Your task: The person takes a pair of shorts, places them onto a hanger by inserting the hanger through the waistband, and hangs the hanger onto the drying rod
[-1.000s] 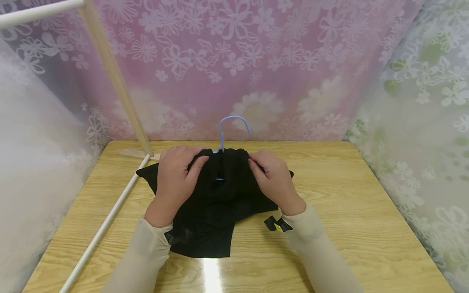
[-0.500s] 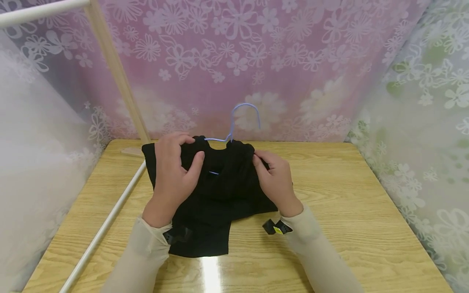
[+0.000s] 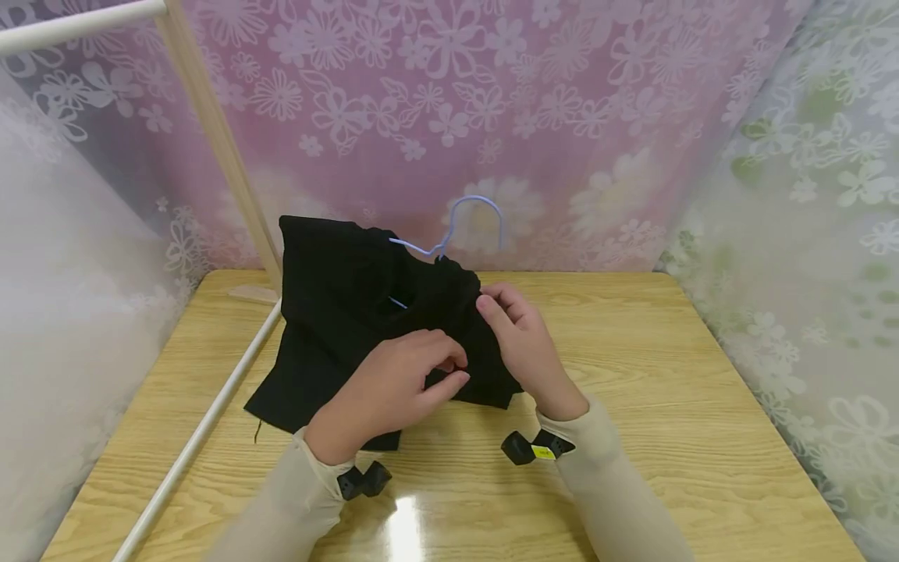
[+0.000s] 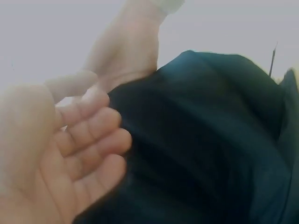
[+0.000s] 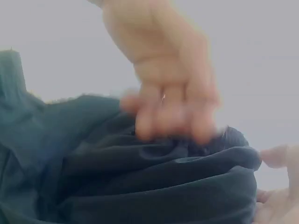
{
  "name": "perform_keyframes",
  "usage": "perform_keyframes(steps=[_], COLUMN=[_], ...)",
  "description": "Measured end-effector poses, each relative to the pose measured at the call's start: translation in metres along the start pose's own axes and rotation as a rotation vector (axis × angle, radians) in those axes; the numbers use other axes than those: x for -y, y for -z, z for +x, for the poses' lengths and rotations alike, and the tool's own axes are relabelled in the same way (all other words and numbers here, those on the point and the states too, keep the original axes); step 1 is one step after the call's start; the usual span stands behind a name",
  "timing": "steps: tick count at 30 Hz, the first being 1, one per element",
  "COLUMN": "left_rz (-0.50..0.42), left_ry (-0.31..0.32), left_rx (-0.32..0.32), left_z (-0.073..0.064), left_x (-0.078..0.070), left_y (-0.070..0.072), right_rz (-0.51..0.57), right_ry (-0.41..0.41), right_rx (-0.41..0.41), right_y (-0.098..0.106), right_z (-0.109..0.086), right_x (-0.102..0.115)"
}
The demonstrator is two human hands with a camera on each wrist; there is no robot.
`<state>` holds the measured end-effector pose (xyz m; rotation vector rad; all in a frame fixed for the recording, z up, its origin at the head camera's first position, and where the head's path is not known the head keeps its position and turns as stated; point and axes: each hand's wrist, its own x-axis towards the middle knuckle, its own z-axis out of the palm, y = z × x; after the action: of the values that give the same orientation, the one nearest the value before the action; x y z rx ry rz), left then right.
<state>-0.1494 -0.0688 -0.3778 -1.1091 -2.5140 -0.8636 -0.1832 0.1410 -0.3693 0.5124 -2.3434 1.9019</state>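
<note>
A black short-sleeved shirt (image 3: 337, 281) is on a blue wire hanger (image 3: 477, 197), whose hook sticks up past the neckline. A short length of wire also shows through the neck opening. My right hand (image 3: 523, 339) pinches the shirt at its right shoulder; in the right wrist view its thumb and fingers meet the bunched cloth at the right edge. My left hand (image 3: 393, 382) is in front of the shirt's lower part, fingers loosely bent and holding nothing. Its palm and separate fingers (image 4: 100, 144) show in the left wrist view. The shirt's left shoulder stands raised and tilted.
To the left stands a rack with a wooden post (image 3: 218, 140), a white upper bar (image 3: 84, 25) and a white lower bar (image 3: 204, 437). Floral curtains (image 3: 449, 117) enclose the wooden table (image 3: 667, 406) behind and at the sides.
My left hand has left the shirt's left shoulder and moved right and toward me. The shirt's left side has swung up, and the hook has risen and shifted right.
</note>
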Motion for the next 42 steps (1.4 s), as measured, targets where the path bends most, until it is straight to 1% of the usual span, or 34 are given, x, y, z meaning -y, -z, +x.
perform_keyframes(steps=[2, 4, 7, 8, 10, 12, 15, 17, 20, 22, 24, 28, 31, 36, 38, 42], left_rz=[-0.021, -0.038, -0.054, -0.061, -0.075, -0.077, -0.061, -0.053, -0.039, -0.056, -0.081, -0.151, -0.175, -0.192, -0.185, -0.135], left_ry=[0.055, 0.103, 0.174, 0.199, 0.242, 0.276, 0.31, 0.327, 0.336, 0.332, 0.318, 0.265, 0.252, 0.29, 0.306, 0.331], left_rx=[0.024, 0.034, 0.031, 0.03, 0.023, 0.003, -0.048, -0.091, -0.146, -0.154, -0.135, -0.04, -0.013, -0.021, -0.022, -0.064], left_z=[0.001, 0.002, 0.004, 0.005, 0.006, 0.007, 0.007, 0.007, 0.005, 0.004, 0.004, 0.005, 0.006, 0.007, 0.006, 0.005], left_x=[-0.003, -0.005, -0.009, -0.011, -0.013, -0.016, -0.017, -0.017, -0.017, -0.016, -0.016, -0.016, -0.019, -0.022, -0.022, -0.019], left_y=[-0.004, -0.008, -0.013, -0.014, -0.018, -0.023, -0.03, -0.033, -0.035, -0.035, -0.036, -0.037, -0.038, -0.038, -0.038, -0.035], right_rz=[0.096, 0.193, 0.308, 0.338, 0.382, 0.422, 0.462, 0.466, 0.425, 0.371, 0.318, 0.267, 0.278, 0.35, 0.376, 0.399], right_ry=[-0.02, -0.029, -0.004, 0.008, 0.033, 0.046, 0.057, 0.058, 0.068, 0.081, 0.099, 0.115, 0.101, 0.067, 0.067, 0.074], right_rx=[0.08, 0.154, 0.233, 0.249, 0.255, 0.259, 0.262, 0.27, 0.28, 0.274, 0.262, 0.23, 0.227, 0.222, 0.241, 0.305], right_y=[-0.002, -0.004, -0.007, -0.009, -0.012, -0.015, -0.02, -0.022, -0.023, -0.023, -0.023, -0.021, -0.02, -0.021, -0.023, -0.025], right_z=[-0.004, -0.007, -0.01, -0.011, -0.012, -0.013, -0.015, -0.016, -0.017, -0.018, -0.019, -0.02, -0.021, -0.02, -0.018, -0.015], right_x=[0.004, 0.008, 0.012, 0.013, 0.014, 0.014, 0.014, 0.013, 0.014, 0.013, 0.014, 0.016, 0.017, 0.017, 0.015, 0.011])
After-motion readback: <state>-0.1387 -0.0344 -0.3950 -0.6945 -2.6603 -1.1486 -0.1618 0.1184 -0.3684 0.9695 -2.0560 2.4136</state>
